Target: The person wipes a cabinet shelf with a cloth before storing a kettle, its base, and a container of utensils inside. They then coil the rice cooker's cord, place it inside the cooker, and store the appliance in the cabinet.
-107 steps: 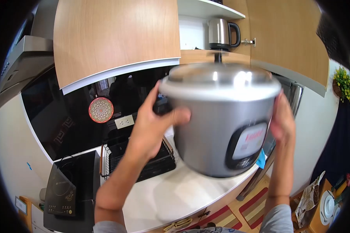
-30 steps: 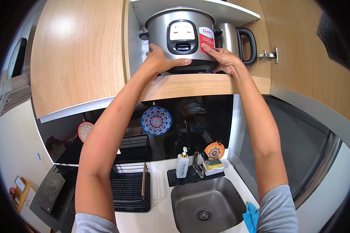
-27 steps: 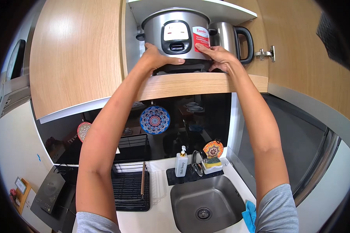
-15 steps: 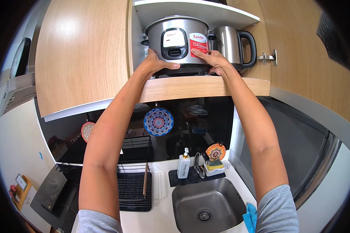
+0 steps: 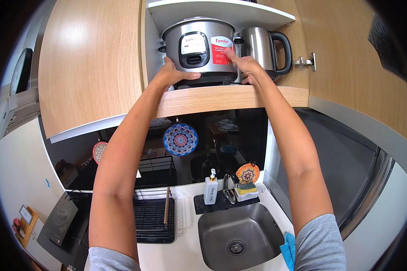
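Observation:
A silver rice cooker (image 5: 194, 48) with a black base and a red-and-white label stands on the shelf of the raised cabinet, close to its front edge. My left hand (image 5: 169, 74) grips its lower left side, the thumb lying along the black base. At the lower right, my right hand (image 5: 248, 68) holds the cooker with its thumb over the label's edge; the other fingers are partly hidden behind the wrist. A steel kettle (image 5: 259, 47) with a black handle stands just right of the cooker, close to my right hand.
An open cabinet door (image 5: 348, 58) is on the right; a wooden door panel (image 5: 90, 58) is on the left. Below are a sink (image 5: 212, 221), a soap bottle (image 5: 210, 187), a sponge holder (image 5: 246, 194), a black dish rack (image 5: 153, 221) and a blue cloth (image 5: 288, 248).
The view has shifted slightly, so the scene sits a little further left and up. My right thumb has slid rightward over the label. The rice cooker keeps about the same place on the shelf.

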A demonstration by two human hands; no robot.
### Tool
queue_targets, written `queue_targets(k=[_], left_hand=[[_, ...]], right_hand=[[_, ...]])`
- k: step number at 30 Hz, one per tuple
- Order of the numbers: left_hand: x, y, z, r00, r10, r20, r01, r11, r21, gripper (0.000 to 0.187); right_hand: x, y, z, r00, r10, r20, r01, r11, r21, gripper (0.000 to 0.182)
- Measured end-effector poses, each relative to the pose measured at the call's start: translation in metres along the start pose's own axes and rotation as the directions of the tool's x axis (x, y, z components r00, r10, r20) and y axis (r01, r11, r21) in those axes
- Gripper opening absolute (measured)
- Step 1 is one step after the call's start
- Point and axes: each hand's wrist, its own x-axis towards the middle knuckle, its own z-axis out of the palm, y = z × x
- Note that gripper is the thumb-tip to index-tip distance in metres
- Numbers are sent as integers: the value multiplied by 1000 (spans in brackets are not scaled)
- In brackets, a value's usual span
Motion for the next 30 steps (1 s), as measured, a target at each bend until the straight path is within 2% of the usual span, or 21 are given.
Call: queue_targets(k=[1, 2, 3, 4, 5, 6, 7, 8, 9, 11, 12, 15, 19, 21, 23, 24, 25, 27, 29, 30], left_hand=[[-2, 1, 0, 1000, 6, 6, -6, 1000, 1, 135], [-10, 7, -2, 993, 108, -49, -95, 972, 214, 134], [-17, 12, -3, 972, 220, -83, -166, 892, 421, 133], [-25, 14, -5, 946, 316, -67, -241, 829, 505, 126], [-32, 16, -5, 946, 318, -65, -245, 831, 500, 126], [-38, 21, -7, 923, 379, -63, -278, 772, 571, 120], [-44, 24, -8, 896, 439, -60, -303, 707, 639, 114], [-51, 28, -8, 881, 465, -82, -309, 698, 646, 101], [-56, 33, -10, 879, 469, -89, -306, 698, 648, 101], [-69, 44, -12, 892, 450, -46, -322, 702, 636, 92], [-76, 48, -10, 872, 486, -53, -340, 682, 648, 85], [-97, 59, -11, 873, 487, -26, -367, 691, 623, 80], [-124, 67, -17, 910, 413, -25, -308, 717, 625, 70], [-141, 64, -29, 860, 509, -32, -400, 714, 575, 58], [-155, 53, -38, 825, 561, -63, -401, 661, 635, 49], [-164, 45, -43, 808, 584, -78, -379, 615, 691, 48], [-172, 35, -48, 788, 610, -82, -363, 568, 738, 47], [-185, 14, -59, 818, 571, -67, -316, 544, 777, 52], [-191, -4, -67, 866, 490, 104, -249, 239, 939, 61], [-186, -15, -73, 886, 438, 150, -246, 171, 954, 65]], right_hand=[[4, 0, -9, 968, 96, -233, -88, 995, 47, 98], [31, 19, -32, 911, 128, -392, -56, 981, 188, 97], [62, 42, -58, 815, 173, -552, -68, 976, 206, 93], [91, 64, -84, 690, 213, -692, -71, 971, 228, 88], [96, 72, -102, 608, 213, -765, -112, 977, 183, 84], [94, 76, -116, 519, 211, -829, -161, 976, 148, 80], [88, 84, -131, 708, 122, -696, -126, 991, 45, 68], [80, 82, -133, 790, 75, -609, -99, 995, -6, 62], [68, 77, -133, 859, 27, -511, -61, 997, -50, 55], [57, 65, -129, 864, 167, -475, -194, 981, -8, 51], [66, 68, -134, 863, 219, -456, -234, 972, 25, 41], [76, 76, -142, 888, 263, -378, -279, 960, 13, 32], [59, 72, -138, 869, 216, -445, -196, 976, 91, 35], [55, 76, -139, 891, 175, -420, -132, 983, 131, 35], [64, 84, -145, 904, 169, -394, -119, 982, 148, 32], [71, 84, -149, 894, 223, -389, -181, 973, 143, 31], [85, 102, -162, 933, 145, -330, -118, 988, 101, 47], [110, 118, -177, 919, 162, -360, -133, 985, 106, 55], [88, 92, -163, 847, 185, -499, -232, 972, -35, 65], [88, 93, -168, 852, 190, -487, -235, 971, -32, 65]])
